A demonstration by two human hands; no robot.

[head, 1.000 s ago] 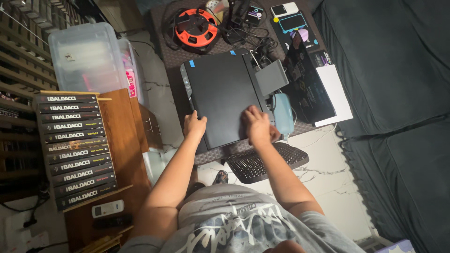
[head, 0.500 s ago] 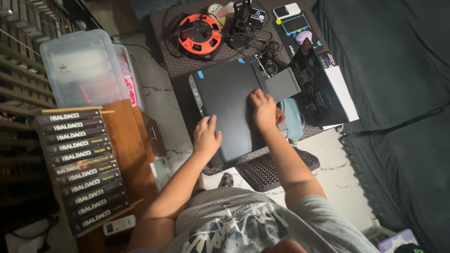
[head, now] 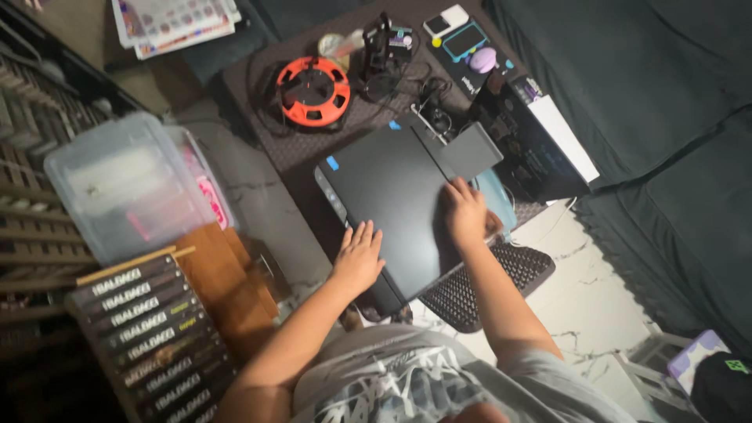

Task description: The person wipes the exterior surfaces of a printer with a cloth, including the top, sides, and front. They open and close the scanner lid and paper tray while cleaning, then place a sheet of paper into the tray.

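While both palms lie flat and open, gripping nothing, the left hand (head: pixel 359 257) presses the near left edge of a flat black device (head: pixel 395 200), the right hand (head: pixel 466 213) its right side; an orange cable reel (head: pixel 313 92) sits beyond.

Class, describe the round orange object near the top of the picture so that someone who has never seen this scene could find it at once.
Start at the flat black device under both hands, lying on the dark textured mat. Look past its far left corner: the cable reel lies flat there. It is the only bright orange, wheel-shaped thing, with a black hub and spokes, among small dark gadgets.
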